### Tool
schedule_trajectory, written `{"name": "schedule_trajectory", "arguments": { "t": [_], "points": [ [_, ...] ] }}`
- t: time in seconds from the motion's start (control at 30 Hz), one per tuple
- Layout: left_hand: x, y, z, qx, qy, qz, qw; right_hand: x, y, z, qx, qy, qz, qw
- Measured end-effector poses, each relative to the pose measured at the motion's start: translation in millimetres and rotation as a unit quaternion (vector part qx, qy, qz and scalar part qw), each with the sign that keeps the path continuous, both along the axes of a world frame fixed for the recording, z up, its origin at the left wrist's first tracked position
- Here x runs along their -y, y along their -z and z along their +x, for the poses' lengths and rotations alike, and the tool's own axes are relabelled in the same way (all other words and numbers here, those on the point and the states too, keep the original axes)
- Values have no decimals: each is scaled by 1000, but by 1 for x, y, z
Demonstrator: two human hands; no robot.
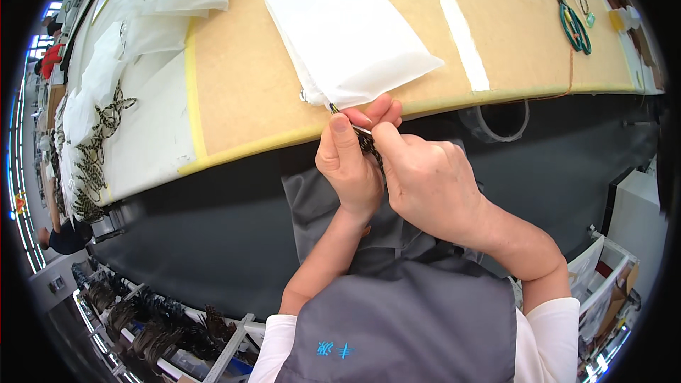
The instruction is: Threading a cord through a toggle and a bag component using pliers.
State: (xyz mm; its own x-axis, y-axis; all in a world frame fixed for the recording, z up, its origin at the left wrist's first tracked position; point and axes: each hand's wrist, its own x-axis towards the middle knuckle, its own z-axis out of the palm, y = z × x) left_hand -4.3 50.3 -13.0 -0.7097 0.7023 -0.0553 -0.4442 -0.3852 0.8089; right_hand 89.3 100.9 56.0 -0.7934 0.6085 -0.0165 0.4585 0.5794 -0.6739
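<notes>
My left hand (347, 167) is closed round a black-and-tan patterned cord (366, 143) at the table's front edge, its thumb pointing up. From the right, my right hand (434, 183) pinches a thin pale strip or rod (361, 129) against the cord; its exact kind is too small to make out. Part of the cord is hidden behind my fingers. Just beyond my hands lies a white, soft-looking bag (351, 32) on the tan tabletop (234, 78). A small bit of cord or metal shows at the bag's near corner.
White bags (152, 25) with patterned cords (92, 163) lie piled along the left side. Green-handled scissors (573, 28) and more cord lie at the far right. A clear tape-like ring (500, 124) hangs below the table edge. Cord bundles (152, 330) hang on a rack behind left.
</notes>
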Motion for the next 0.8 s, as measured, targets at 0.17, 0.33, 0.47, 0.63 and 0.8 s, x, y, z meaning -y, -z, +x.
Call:
{"name": "schedule_trajectory", "arguments": {
  "t": [0.17,0.33,0.47,0.63,0.8],
  "points": [
    [11,-3,-13,14,43,-29,999,0,8,-1,-121,69,-409,902],
    [20,-14,-20,104,110,32,988,-4,3,5,-119,79,-589,795],
    [27,-2,-23,39,130,35,990,3,-4,8,-83,56,-408,908],
    [27,-2,-2,69,138,18,988,0,-8,32,-56,46,-360,930],
    [26,2,-7,79,133,28,988,-9,-17,56,-88,81,-688,716]
  ]
}}
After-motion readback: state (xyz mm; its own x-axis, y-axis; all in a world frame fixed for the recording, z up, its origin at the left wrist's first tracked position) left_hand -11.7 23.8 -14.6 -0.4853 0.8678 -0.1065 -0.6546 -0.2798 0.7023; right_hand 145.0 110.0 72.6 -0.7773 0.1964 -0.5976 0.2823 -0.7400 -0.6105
